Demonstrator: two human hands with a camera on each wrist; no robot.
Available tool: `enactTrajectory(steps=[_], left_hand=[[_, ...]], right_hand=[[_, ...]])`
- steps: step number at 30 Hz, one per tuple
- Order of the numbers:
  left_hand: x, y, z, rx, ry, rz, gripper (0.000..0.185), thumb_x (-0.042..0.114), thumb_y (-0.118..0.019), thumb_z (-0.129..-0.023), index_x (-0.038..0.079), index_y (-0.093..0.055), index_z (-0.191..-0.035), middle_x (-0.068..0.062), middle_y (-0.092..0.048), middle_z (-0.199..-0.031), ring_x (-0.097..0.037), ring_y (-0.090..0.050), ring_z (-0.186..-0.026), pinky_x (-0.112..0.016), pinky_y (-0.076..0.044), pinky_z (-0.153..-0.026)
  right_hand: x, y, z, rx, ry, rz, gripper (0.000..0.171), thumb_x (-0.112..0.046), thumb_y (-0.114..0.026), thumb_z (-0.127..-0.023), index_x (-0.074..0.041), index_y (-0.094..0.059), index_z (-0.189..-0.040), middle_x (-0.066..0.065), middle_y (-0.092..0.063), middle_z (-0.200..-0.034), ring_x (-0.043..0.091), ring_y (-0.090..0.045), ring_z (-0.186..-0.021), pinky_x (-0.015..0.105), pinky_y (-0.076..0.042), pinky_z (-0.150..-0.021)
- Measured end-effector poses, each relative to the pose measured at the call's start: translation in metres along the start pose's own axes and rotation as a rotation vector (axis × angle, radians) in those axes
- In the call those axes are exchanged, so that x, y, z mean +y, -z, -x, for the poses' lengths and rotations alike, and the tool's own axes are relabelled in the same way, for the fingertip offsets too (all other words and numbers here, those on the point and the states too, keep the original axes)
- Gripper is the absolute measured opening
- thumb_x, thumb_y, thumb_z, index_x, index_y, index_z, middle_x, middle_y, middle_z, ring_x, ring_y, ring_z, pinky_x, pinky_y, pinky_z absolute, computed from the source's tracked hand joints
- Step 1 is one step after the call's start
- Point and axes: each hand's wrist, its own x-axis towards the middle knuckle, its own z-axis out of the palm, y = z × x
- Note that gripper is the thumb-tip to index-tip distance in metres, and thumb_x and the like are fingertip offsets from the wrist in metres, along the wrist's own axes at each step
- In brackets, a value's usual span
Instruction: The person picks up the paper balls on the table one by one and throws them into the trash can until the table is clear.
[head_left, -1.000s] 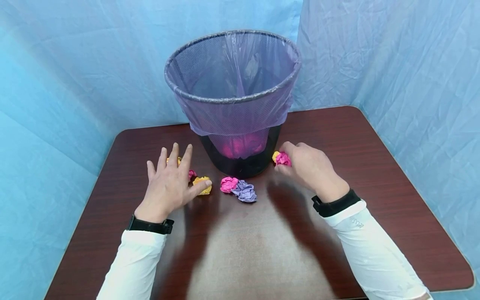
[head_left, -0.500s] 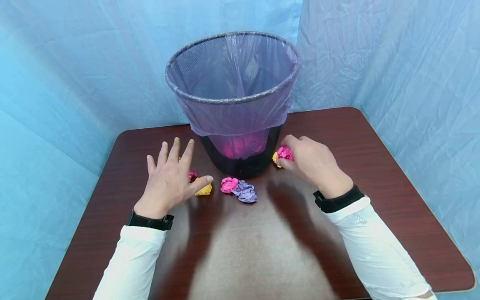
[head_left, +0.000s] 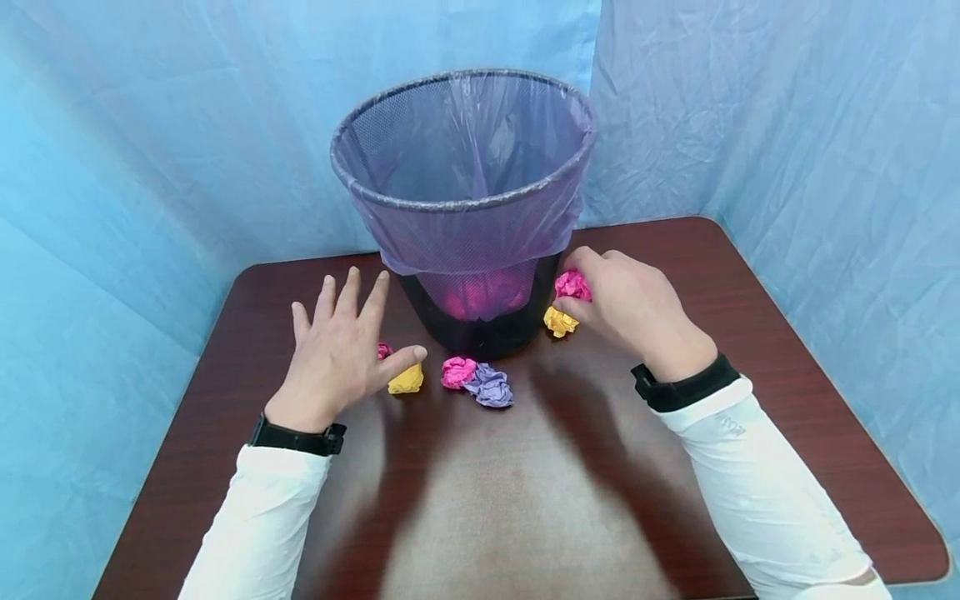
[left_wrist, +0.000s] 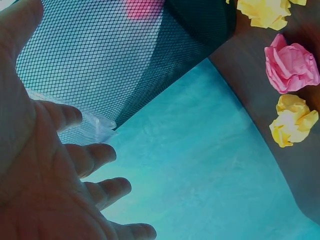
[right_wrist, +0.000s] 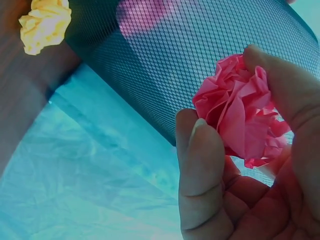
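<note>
Already, seen from the head, some pink paper lay inside the lined mesh bin (head_left: 465, 208), while the right hand (head_left: 630, 308) pinched a pink paper ball (head_left: 572, 285) just right of the bin. A yellow ball (head_left: 559, 321) lay below it. The left hand (head_left: 337, 354) hovered spread wide, holding nothing, over balls near the bin's left foot; pink (head_left: 457, 370) and purple (head_left: 491, 385) ones waited nearby. I judged the clearing partly done.

From the left wrist, fingers (left_wrist: 92, 155) were splayed.

From the right wrist, thumb and fingers gripped the crumpled pink ball.

No writing was legible anywhere.

Bin (head_left: 465, 208) at table (head_left: 525, 500) rear centre; paper balls (head_left: 480, 379) before it, both sides.
</note>
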Motion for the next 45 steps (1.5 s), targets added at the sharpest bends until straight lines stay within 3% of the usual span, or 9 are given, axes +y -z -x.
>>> enactTrajectory(steps=[10,21,35,45], left_hand=[[0.002,0.008,-0.001,0.017,-0.010,-0.010,0.105,0.083,-0.047,-0.075,0.025,-0.015,-0.156,-0.021,-0.022,-0.157,-0.047,-0.013,-0.143,-0.078,-0.011,-0.100],[0.003,0.015,-0.003,0.029,-0.013,-0.013,0.106,0.084,-0.047,-0.075,0.026,-0.014,-0.156,-0.020,-0.019,-0.158,-0.048,-0.013,-0.143,-0.078,-0.009,-0.101],[0.005,0.015,-0.002,0.127,-0.040,0.020,0.103,0.080,-0.050,-0.077,0.026,-0.011,-0.156,-0.018,-0.014,-0.160,-0.044,-0.008,-0.145,-0.076,-0.006,-0.103],[0.006,0.016,-0.001,0.162,-0.034,0.002,0.104,0.082,-0.046,-0.077,0.025,-0.010,-0.156,-0.016,-0.010,-0.161,-0.042,-0.005,-0.146,-0.074,-0.005,-0.105]], right_hand=[[-0.002,0.020,-0.006,-0.005,-0.023,-0.004,0.047,-0.044,-0.074,-0.082,-0.014,-0.058,-0.114,0.009,-0.063,-0.084,0.026,-0.062,-0.080,0.047,-0.051,-0.062],[-0.001,0.046,-0.011,0.014,-0.035,0.004,0.047,-0.045,-0.070,-0.085,-0.011,-0.057,-0.115,0.009,-0.059,-0.077,0.027,-0.060,-0.073,0.045,-0.046,-0.054],[-0.002,0.069,-0.018,0.118,0.014,0.001,0.046,-0.041,-0.071,-0.085,-0.009,-0.059,-0.115,0.013,-0.062,-0.082,0.032,-0.060,-0.079,0.048,-0.045,-0.061],[-0.005,0.085,-0.021,0.096,0.014,-0.003,0.049,-0.043,-0.070,-0.086,-0.008,-0.057,-0.119,0.014,-0.063,-0.084,0.031,-0.060,-0.079,0.049,-0.046,-0.061]])
